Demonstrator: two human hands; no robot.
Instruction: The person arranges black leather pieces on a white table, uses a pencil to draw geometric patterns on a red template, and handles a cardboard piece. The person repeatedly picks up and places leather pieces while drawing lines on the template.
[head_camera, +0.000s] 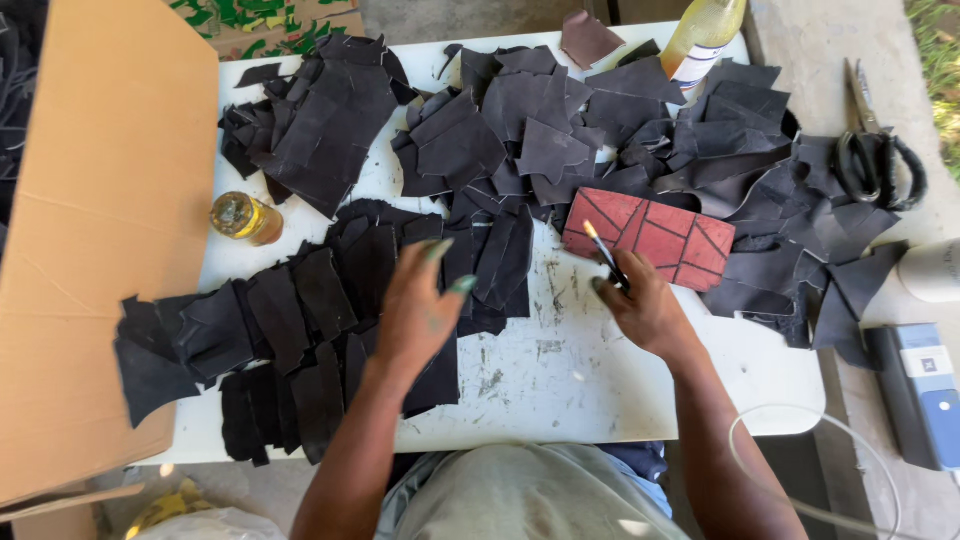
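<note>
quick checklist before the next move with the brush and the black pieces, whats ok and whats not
1. Brush held in right hand: ok.
2. Left hand flat on the black pieces: ok.
3. Red panel lying flat beside the brush tip: ok.
4. Small jar within the left hand's reach: ok; open or lidded: cannot tell.
5. Glue on the brush tip: cannot tell.
6. Bare table in front to work on: ok.

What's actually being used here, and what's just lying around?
In use: left hand on the black pieces; right hand holding a small brush; red panel.
Lying about: scissors, small jar, bottle, cardboard.
</note>
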